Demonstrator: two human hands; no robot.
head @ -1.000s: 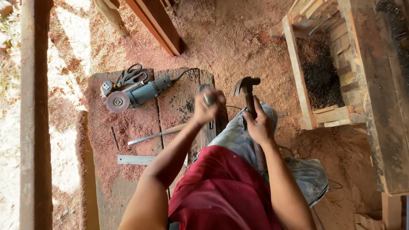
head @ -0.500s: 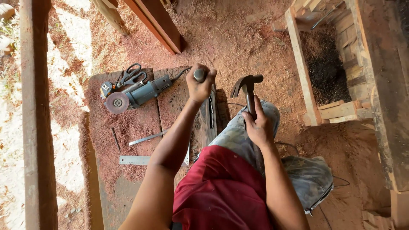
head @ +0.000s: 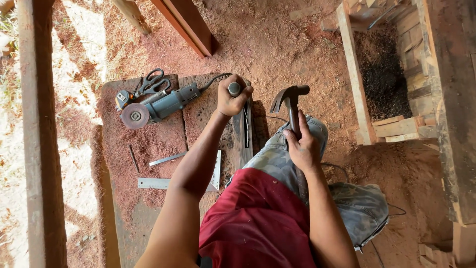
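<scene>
Beside the sawdust floor [head: 277, 44], a wooden crate [head: 354, 84] holds dark debris [head: 382, 74].

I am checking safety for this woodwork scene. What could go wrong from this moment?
1. The right hand holds the claw hammer raised close to the left hand, which grips a round-topped tool on the dark plank; a missed blow could hit the fingers.
2. The angle grinder lies close by with its disc bare; its cable might snag.

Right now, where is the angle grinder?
In the head view, the angle grinder lies on the sawdust-covered board, upper left, beside the scissors and just left of the left hand.
</scene>
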